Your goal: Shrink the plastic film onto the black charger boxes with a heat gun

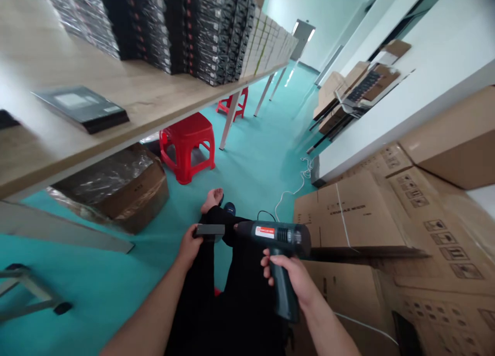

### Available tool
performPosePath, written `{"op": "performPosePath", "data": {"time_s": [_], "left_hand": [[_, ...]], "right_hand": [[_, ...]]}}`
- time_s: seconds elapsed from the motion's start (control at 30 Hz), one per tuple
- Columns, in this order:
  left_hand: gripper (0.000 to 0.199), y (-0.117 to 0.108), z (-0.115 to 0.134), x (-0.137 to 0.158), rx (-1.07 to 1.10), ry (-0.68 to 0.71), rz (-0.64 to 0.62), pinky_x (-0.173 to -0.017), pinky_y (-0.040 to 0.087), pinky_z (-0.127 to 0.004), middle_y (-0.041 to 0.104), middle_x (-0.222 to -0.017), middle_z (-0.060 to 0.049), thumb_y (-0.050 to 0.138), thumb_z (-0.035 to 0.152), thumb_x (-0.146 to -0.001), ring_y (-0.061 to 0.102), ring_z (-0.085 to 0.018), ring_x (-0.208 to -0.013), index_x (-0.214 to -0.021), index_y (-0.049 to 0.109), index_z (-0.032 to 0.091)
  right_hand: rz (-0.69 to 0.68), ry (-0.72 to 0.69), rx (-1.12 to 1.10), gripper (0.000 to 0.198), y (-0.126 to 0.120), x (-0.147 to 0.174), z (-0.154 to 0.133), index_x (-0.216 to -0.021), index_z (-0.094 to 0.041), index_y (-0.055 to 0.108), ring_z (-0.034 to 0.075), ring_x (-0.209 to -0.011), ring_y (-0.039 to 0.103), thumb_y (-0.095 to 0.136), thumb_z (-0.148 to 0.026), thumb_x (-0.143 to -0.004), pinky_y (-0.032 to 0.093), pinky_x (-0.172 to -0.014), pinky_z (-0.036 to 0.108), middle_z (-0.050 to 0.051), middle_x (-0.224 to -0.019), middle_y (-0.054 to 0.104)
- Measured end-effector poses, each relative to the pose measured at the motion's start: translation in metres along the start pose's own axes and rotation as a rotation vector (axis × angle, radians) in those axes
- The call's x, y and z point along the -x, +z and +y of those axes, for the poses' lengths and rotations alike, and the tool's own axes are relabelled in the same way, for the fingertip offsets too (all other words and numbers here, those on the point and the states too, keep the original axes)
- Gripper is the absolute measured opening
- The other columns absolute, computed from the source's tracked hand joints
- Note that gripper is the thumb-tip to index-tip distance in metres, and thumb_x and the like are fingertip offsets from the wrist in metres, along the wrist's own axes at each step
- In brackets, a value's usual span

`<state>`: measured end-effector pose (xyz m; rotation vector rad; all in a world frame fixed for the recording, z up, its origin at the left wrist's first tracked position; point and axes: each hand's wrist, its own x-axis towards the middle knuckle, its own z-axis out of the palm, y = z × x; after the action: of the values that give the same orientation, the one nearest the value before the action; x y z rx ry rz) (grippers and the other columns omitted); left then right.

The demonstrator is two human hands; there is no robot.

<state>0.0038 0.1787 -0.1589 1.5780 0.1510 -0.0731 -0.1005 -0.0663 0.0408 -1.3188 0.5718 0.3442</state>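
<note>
1. Far left: wooden counter [162, 96], pale grain, carrying a flat dark box [81, 108] with a glossy lid and tall stacks of black packaged boxes [174, 26] behind.
2. Beneath the counter: a cardboard carton [116, 188] under crinkled clear film, beside a red plastic stool [188, 145] on the teal floor [251, 155].
3. Left hand [190, 247]: forearm reaching forward from lower left, fingers curled shut around the end of a small flat black box [209, 232].
4. Small flat black box: thin, rectangular, matte; held above the lap, long axis running left to right, free end pointing right toward the nozzle, just beside it.
5. Right hand [294, 277]: forearm rising from lower right, fingers wrapped tight around the pistol grip of the heat gun [276, 240].
6. Heat gun: dark green-black plastic, cylindrical barrel with a red-and-white label and vent slots; barrel lying horizontal, nozzle pointing left at the box, grip hanging downward.
7. Right side: stacked brown cardboard cartons [367, 212], smooth, printed with handling symbols, against a white wall.
</note>
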Motion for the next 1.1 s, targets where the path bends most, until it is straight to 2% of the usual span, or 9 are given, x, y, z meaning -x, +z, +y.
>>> {"op": "performPosePath", "data": {"time_s": [0.13,0.27,0.37,0.47,0.57,0.7,0.8,0.93,1.1], "left_hand": [[0.041,0.002,-0.002,0.0,0.108,-0.028,0.025,-0.082,0.046,-0.034,0.065,-0.087,-0.002,0.047,0.011,-0.057,0.06,-0.021,-0.086,-0.095,0.059,0.02],[0.04,0.006,-0.006,0.0,0.215,-0.076,0.0,-0.075,0.047,-0.031,0.064,-0.084,0.0,0.046,0.011,-0.054,0.06,-0.019,-0.082,-0.091,0.059,0.019],[0.036,0.003,-0.003,0.002,0.359,-0.237,0.012,-0.06,0.047,-0.03,0.062,-0.072,0.001,0.045,0.013,-0.053,0.059,-0.018,-0.066,-0.087,0.057,0.019],[0.027,0.0,0.001,0.003,0.495,-0.402,0.029,-0.049,0.043,-0.03,0.058,-0.06,0.002,0.045,0.017,-0.055,0.054,-0.017,-0.051,-0.08,0.056,0.018],[0.022,0.002,0.004,0.002,0.58,-0.434,0.05,-0.052,0.044,-0.031,0.059,-0.058,0.001,0.046,0.017,-0.052,0.054,-0.016,-0.051,-0.072,0.055,0.018],[0.019,0.003,0.006,0.0,0.532,-0.386,0.027,-0.06,0.048,-0.034,0.061,-0.061,0.0,0.045,0.02,-0.052,0.056,-0.018,-0.057,-0.068,0.056,0.019],[0.017,-0.001,0.008,-0.001,0.608,-0.422,0.035,-0.062,0.05,-0.035,0.062,-0.061,-0.002,0.045,0.021,-0.054,0.058,-0.019,-0.059,-0.067,0.056,0.019],[0.019,-0.007,0.011,-0.001,0.879,-0.546,0.172,-0.057,0.05,-0.031,0.062,-0.062,-0.003,0.045,0.015,-0.052,0.058,-0.018,-0.056,-0.067,0.058,0.016],[0.018,-0.009,0.008,-0.004,1.032,-0.617,0.233,-0.054,0.05,-0.03,0.061,-0.06,-0.005,0.044,0.012,-0.059,0.06,-0.019,-0.054,-0.069,0.058,0.015]], "right_hand": [[-0.126,0.024,-0.008,0.027,-0.009,0.009,-0.008,-0.096,-0.012,0.064,0.018,-0.062,0.062,0.061,-0.027,-0.074,0.046,-0.051,0.027,0.009,-0.081,0.068],[-0.136,-0.043,-0.01,0.027,0.001,0.011,-0.01,-0.098,-0.013,0.064,0.017,-0.061,0.061,0.06,-0.025,-0.075,0.046,-0.051,0.027,0.008,-0.082,0.067],[-0.131,-0.048,0.006,0.025,0.004,0.007,-0.012,-0.099,-0.014,0.063,0.016,-0.062,0.061,0.059,-0.024,-0.077,0.047,-0.052,0.027,0.008,-0.083,0.067],[-0.197,-0.025,0.017,0.026,0.008,0.006,-0.018,-0.1,-0.013,0.062,0.016,-0.062,0.061,0.057,-0.023,-0.077,0.047,-0.052,0.026,0.008,-0.084,0.066],[-0.271,-0.022,0.022,0.027,0.019,0.006,-0.025,-0.1,-0.013,0.062,0.016,-0.062,0.061,0.058,-0.023,-0.075,0.048,-0.053,0.027,0.007,-0.082,0.066],[-0.316,-0.008,0.085,0.025,0.027,0.006,-0.027,-0.097,-0.013,0.063,0.015,-0.061,0.061,0.059,-0.021,-0.074,0.048,-0.053,0.027,0.006,-0.08,0.065],[-0.338,0.057,0.167,0.024,0.018,0.011,-0.017,-0.097,-0.014,0.065,0.014,-0.062,0.061,0.059,-0.021,-0.075,0.048,-0.054,0.026,0.006,-0.083,0.065],[-0.317,0.121,0.246,0.026,-0.004,0.025,0.005,-0.098,-0.013,0.065,0.015,-0.061,0.061,0.061,-0.02,-0.073,0.047,-0.053,0.026,0.006,-0.083,0.065],[-0.253,0.202,0.189,0.028,-0.016,0.041,0.02,-0.099,-0.012,0.064,0.014,-0.06,0.062,0.06,-0.02,-0.073,0.047,-0.052,0.024,0.006,-0.082,0.066]]}}
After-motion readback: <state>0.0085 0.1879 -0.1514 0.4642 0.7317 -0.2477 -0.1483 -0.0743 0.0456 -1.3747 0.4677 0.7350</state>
